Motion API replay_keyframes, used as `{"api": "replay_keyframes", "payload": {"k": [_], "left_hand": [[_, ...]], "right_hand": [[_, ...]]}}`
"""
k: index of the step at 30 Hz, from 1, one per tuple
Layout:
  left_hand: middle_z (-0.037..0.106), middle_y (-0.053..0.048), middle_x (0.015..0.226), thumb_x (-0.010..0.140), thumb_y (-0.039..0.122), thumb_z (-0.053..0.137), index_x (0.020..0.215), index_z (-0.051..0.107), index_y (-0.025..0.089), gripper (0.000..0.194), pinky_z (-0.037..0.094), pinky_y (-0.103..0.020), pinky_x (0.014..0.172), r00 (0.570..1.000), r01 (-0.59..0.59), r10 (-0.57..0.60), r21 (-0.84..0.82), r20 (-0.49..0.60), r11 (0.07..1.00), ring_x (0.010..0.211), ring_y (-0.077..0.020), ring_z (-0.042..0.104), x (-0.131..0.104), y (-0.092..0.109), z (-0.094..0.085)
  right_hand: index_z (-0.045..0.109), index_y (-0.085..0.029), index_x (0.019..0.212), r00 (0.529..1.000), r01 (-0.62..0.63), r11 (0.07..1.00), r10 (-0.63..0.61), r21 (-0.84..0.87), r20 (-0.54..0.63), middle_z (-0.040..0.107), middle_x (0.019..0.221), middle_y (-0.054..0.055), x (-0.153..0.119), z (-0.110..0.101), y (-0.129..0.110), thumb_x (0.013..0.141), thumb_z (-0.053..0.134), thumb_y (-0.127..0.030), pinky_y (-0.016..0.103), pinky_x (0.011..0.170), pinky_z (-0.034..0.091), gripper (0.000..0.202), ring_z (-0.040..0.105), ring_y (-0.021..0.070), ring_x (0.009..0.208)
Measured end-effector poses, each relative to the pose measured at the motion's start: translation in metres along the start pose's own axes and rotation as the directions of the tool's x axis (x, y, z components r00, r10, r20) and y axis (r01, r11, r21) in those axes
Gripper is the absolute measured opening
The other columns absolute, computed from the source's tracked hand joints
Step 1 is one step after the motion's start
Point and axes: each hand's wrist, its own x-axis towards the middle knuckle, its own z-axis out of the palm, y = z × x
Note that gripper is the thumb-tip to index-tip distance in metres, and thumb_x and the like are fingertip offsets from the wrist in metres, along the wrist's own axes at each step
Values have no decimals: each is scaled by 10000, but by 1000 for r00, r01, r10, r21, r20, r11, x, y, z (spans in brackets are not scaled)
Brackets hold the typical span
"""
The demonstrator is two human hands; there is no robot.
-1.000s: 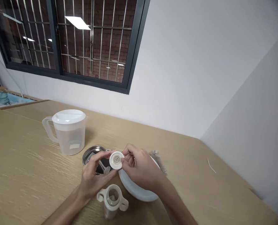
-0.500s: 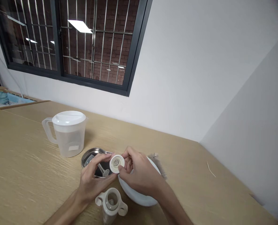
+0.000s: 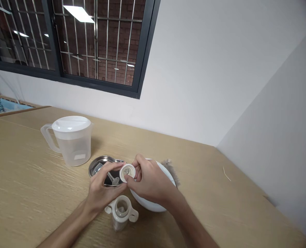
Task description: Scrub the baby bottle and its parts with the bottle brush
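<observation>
A round white bottle cap is held between both hands, its hollow underside turned up towards me. My left hand is curved around its left side, with a fingertip at the upper rim and the thumb stretched below. Thumb and fingers of my right hand pinch the cap's right edge. Just below the hands stands a clear bottle upright, with two white side handles and an uncovered mouth. Behind my left hand lies a shiny metal kidney-shaped tray holding clear plastic pieces, partly hidden.
A white bowl sits partly under my right hand, with a greyish, frayed-looking item behind it. To the left stands a lidded translucent pitcher. A thin pale strip lies on the wooden table, and a wall rises behind.
The view has shifted slightly, so the things on the table appear a little higher and further left. Both hands keep hold of the cap, which is tilted slightly differently.
</observation>
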Motion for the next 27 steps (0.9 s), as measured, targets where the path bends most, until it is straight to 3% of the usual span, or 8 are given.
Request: {"api": "replay_keyframes", "payload": {"k": [4, 8, 11, 15, 27], "left_hand": [[733, -95, 1118, 707, 96, 815, 1245, 601, 217, 591, 616, -358, 844, 999, 38, -38, 1, 18, 999, 955, -242, 735, 0, -1, -1], [736, -82, 1103, 715, 115, 804, 1228, 607, 214, 558, 621, -346, 835, 996, 90, -90, -4, -1, 996, 958, -237, 736, 2, 1, -2], [733, -75, 1083, 713, 133, 820, 1209, 611, 219, 544, 616, -345, 834, 995, 94, -94, -12, -14, 996, 955, -229, 723, 2, 1, -1], [727, -84, 1071, 714, 132, 835, 1201, 600, 221, 548, 611, -366, 844, 995, 101, -102, -41, -17, 994, 957, -234, 719, 0, 0, -1], [719, -99, 1097, 686, 141, 869, 1227, 581, 216, 618, 616, -373, 861, 996, 86, -88, -97, -15, 992, 976, -249, 727, 1, 3, -2]], "right_hand": [[485, -229, 802, 1000, -12, 1000, 11, -27, -26, 624, 726, -10, 0, 3, 0, 825, 645, -312, 270, 587, 325, 182, 561, 160, 684], [576, -219, 880, 999, -8, 989, 1, 149, 45, 672, 759, -2, -2, -6, 1, 850, 640, -324, 260, 587, 395, 127, 606, 152, 678], [601, -209, 887, 999, 6, 970, -18, 242, 49, 685, 758, -1, -2, -12, 2, 929, 532, -294, 258, 631, 428, 118, 625, 143, 696], [579, -205, 792, 1000, 13, 973, -17, 231, 13, 666, 737, -9, 3, -14, 7, 994, 398, -255, 272, 700, 419, 275, 608, 138, 722], [641, -194, 890, 999, 30, 947, -41, 320, 30, 665, 858, 8, 10, -12, 15, 1003, 397, -275, 270, 735, 424, 281, 588, 144, 815]]}}
